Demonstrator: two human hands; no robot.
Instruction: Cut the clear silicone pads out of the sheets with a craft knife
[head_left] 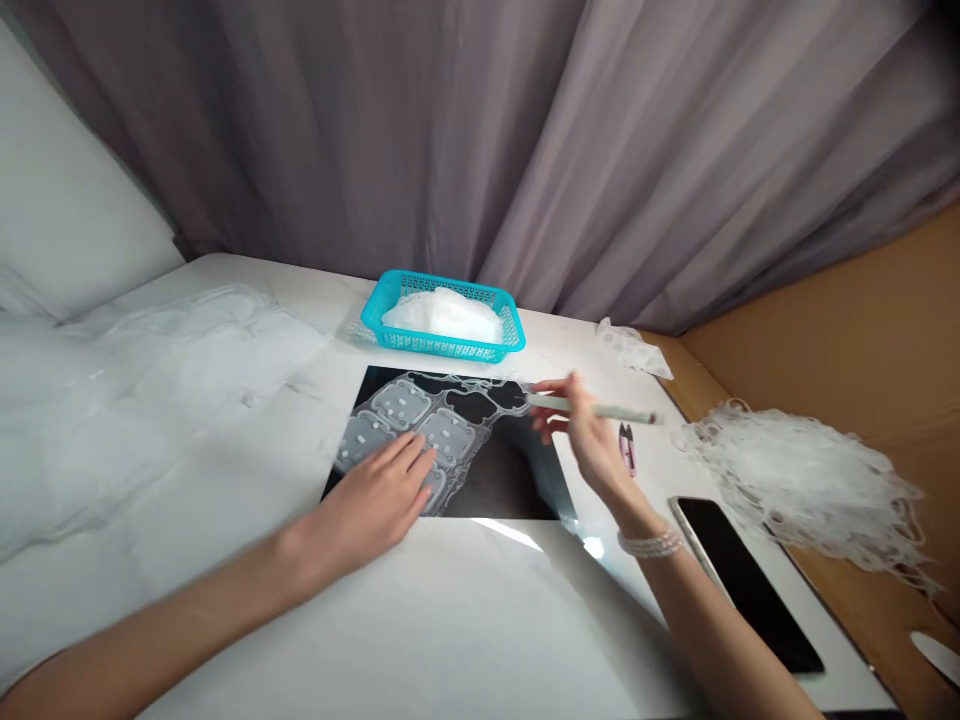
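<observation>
My left hand [382, 490] lies flat with its fingers on a transparent plastic blister sheet [401, 410], which has several rounded square cells with small white marks. The sheet rests on a black mat [495, 480]. My right hand [589, 435] is above the sheet's far right part, holding a slim pale pen-like tool [592, 407] between its fingers. The tool's tip points left towards the plastic web and appears close to it, though I cannot tell whether they touch. A beaded bracelet [651, 543] circles my right wrist.
Small pink-handled snips [627, 448] and a black smartphone [742, 580] lie right of the mat. A teal basket [442, 315] holds white plastic scraps. Transparent offcuts [802, 490] are heaped at right, with more at left [165, 350]. A grey curtain [375, 120] hangs behind.
</observation>
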